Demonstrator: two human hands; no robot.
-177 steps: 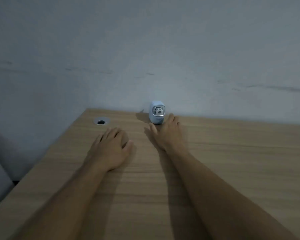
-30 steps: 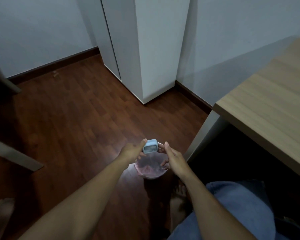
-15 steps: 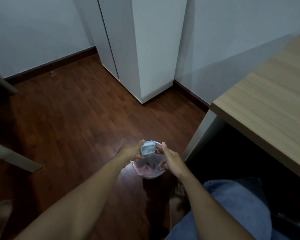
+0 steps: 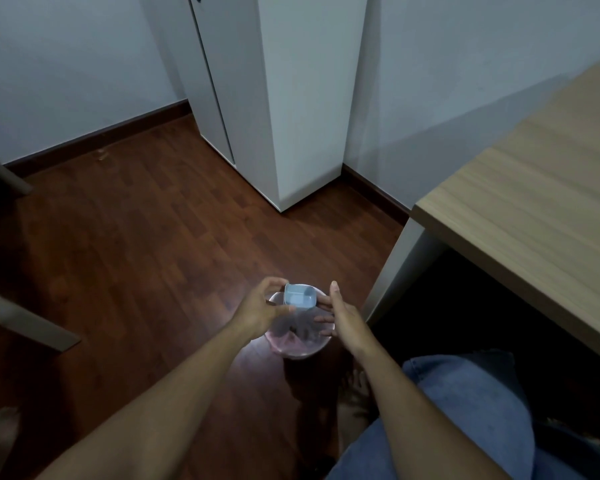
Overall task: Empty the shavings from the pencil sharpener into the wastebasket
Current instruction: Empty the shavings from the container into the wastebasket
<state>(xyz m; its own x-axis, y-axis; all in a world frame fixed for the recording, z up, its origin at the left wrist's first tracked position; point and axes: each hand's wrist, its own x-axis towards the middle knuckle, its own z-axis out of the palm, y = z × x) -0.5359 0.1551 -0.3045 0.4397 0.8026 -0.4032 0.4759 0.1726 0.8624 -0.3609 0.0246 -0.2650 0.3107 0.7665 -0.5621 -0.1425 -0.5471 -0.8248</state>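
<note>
**Operator:** Where is the pencil sharpener [image 4: 299, 298], and what holds it?

**Technician:** It is held in the air directly over the wastebasket [image 4: 297, 348], which stands on the floor [image 4: 136, 244] near the leg of the tabletop [image 4: 534, 202]. The left hand [image 4: 260, 311] pinches its left end between thumb and fingers. The right hand [image 4: 343, 317] is beside it with fingers extended; its fingertips reach toward the right end, but whether they touch cannot be determined.

**Operator:** How does the unit handle?

**Technician:** Judged by its appearance, it is a small, rigid plastic box, light enough for a two-finger pinch. The smooth shell is likely slippery, so grip the flat opposing faces, not the rounded corners.

**Operator:** Any hazards?

**Technician:** Shavings are light and scatter easily. Keep the opening low and centred over the basket's rim. The thin liner inside the basket is soft and gives no support if the unit drops.
</note>
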